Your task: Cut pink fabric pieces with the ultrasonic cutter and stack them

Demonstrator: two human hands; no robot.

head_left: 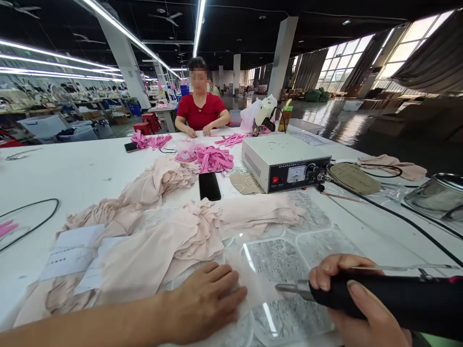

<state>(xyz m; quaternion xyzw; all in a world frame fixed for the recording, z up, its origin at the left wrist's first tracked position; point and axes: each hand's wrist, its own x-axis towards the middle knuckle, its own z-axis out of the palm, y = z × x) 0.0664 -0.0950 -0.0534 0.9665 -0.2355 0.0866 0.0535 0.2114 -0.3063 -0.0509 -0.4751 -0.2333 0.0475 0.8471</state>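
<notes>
Tool handle (408, 299): smooth, matt black, plastic in appearance; tool tip (289, 287): bare metal. Cloth pieces (144, 260): thin, matt, wrinkled. Mat (271, 255): glossy, plastic-like, with bright reflections. Control box (278, 148): smooth, painted casing. Phone (210, 186): glossy screen. Labels (70, 248): paper. Table (72, 178): smooth, low sheen

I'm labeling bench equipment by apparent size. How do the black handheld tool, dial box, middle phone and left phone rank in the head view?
1. Black handheld tool: looks largest, but it is nearest, so true size against the box is unsure
2. Dial box
3. Middle phone
4. Left phone
</notes>
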